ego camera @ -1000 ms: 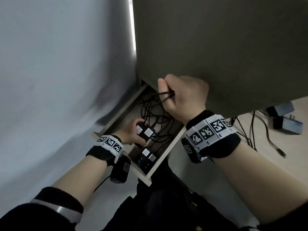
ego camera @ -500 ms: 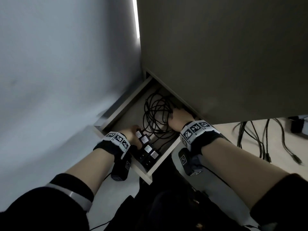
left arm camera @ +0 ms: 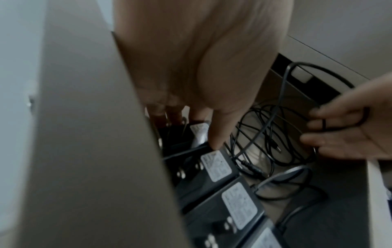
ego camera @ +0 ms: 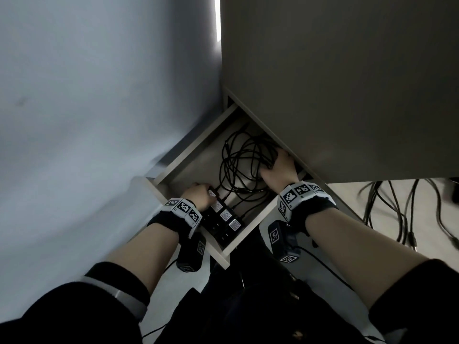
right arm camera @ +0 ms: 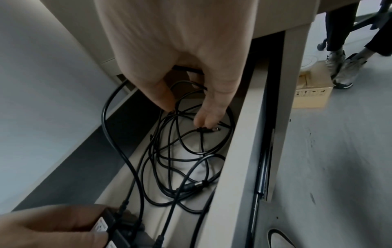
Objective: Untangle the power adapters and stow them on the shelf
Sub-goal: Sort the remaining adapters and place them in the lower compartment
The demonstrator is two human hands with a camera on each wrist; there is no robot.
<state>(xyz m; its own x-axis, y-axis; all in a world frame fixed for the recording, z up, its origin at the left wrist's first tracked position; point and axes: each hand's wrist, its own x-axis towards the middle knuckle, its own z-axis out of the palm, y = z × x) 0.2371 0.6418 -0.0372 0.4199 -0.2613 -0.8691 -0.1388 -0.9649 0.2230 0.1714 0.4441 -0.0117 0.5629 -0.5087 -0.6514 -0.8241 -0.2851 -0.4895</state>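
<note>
Cords [ego camera: 244, 165] look risky: right hand [ego camera: 279, 167] pinches a loose loop in the pull-out shelf [ego camera: 188, 157] while left hand [ego camera: 198, 196] grips the end adapter [left arm camera: 198, 132]. Yank it and the row [ego camera: 224, 217] probably shifts.

Your left hand [ego camera: 198, 196] covers most of the end black rectangular power adapter [ego camera: 211, 194], so you see only its label corner. The grey-brown desk [ego camera: 347, 95] hides the back of the pale wooden pull-out shelf [ego camera: 188, 160] and part of your right hand [ego camera: 279, 167]. In the left wrist view the shelf wall blocks the adapters' near ends.
</note>
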